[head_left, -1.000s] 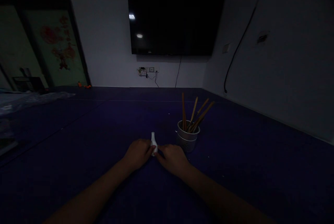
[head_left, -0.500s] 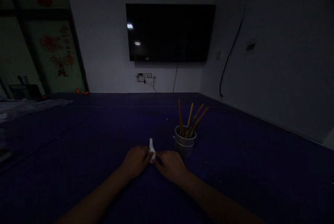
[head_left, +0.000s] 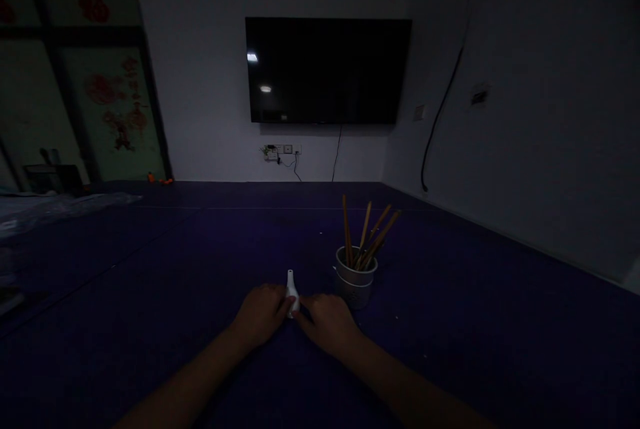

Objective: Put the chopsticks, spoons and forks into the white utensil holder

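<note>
A white soup spoon [head_left: 291, 293] lies on the dark blue surface, its handle with a small hole at the tip pointing away from me. My left hand [head_left: 263, 312] is closed on the bowl's left side, thumb on top. From the right, my right hand [head_left: 327, 322] pinches the same bowl with thumb and fingers. Part of the bowl is hidden by my fingers. Just beyond my right hand stands a grey metal holder [head_left: 354, 287], with several wooden chopsticks [head_left: 367, 232] leaning in it.
The dark blue surface [head_left: 240, 229] reaches to the wall, with a few white specks on it. Clear plastic sheeting [head_left: 75, 206] lies at the left. A television [head_left: 327, 72] hangs above sockets [head_left: 285, 149]. A black cable [head_left: 445, 99] runs down the right wall.
The whole view has shifted slightly, with everything a little lower in the picture. Both hands stay on the spoon; the holder and chopsticks have not moved.
</note>
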Motion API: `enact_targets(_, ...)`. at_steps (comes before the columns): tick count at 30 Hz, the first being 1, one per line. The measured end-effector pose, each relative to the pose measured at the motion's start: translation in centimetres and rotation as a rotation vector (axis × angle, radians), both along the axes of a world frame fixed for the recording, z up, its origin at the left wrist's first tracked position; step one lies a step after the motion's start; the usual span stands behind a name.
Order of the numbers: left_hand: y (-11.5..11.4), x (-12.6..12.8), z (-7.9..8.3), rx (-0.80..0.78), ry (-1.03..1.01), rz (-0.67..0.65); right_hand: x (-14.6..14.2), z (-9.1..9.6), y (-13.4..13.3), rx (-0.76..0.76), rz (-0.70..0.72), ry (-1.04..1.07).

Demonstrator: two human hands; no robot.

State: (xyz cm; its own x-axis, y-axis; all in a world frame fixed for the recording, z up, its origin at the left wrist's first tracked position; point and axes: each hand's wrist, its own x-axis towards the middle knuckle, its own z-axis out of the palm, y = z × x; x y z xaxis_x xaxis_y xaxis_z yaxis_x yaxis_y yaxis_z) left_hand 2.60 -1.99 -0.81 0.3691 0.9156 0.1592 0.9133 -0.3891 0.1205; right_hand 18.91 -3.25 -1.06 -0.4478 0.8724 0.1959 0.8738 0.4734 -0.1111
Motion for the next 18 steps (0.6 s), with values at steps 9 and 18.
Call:
enact_targets(9, -0.09, 0.02, 0.02, 0.008, 0.009, -0.008, 0.01, 0.17, -0.16, -0.007, 0.008, 0.018)
enact_targets(18, 0.0, -0.04, 0.01, 0.007, 0.004, -0.021, 0.04, 0.32, -0.18, -0.025, 0.005, 0.018)
